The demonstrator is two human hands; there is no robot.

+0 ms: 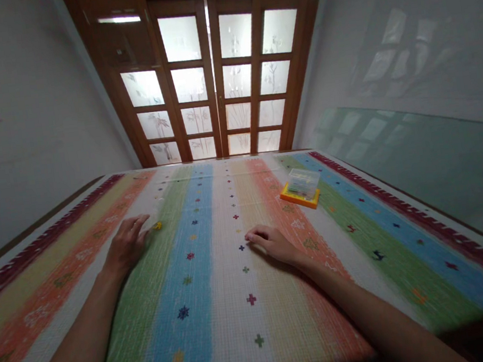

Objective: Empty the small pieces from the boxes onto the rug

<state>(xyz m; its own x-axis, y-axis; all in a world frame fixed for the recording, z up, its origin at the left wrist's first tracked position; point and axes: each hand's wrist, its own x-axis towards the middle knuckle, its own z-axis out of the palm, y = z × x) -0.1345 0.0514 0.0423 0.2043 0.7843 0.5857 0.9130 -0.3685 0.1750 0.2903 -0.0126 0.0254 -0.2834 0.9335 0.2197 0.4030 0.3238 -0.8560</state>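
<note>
My left hand [127, 242] lies flat, palm down, on the striped cloth [222, 302], fingers spread toward a small yellow piece [158, 225] just past its fingertips. My right hand [271, 242] rests on the cloth near the middle, fingers loosely curled and pointing left; I cannot see anything in it. A clear plastic box on an orange base [300, 188] sits farther back to the right, a hand's length beyond my right hand.
The cloth, in coloured stripes with small cross and star marks, covers a wide table. A glass panel [420, 151] stands along the right edge. Wooden doors with frosted panes [213, 84] close the far end.
</note>
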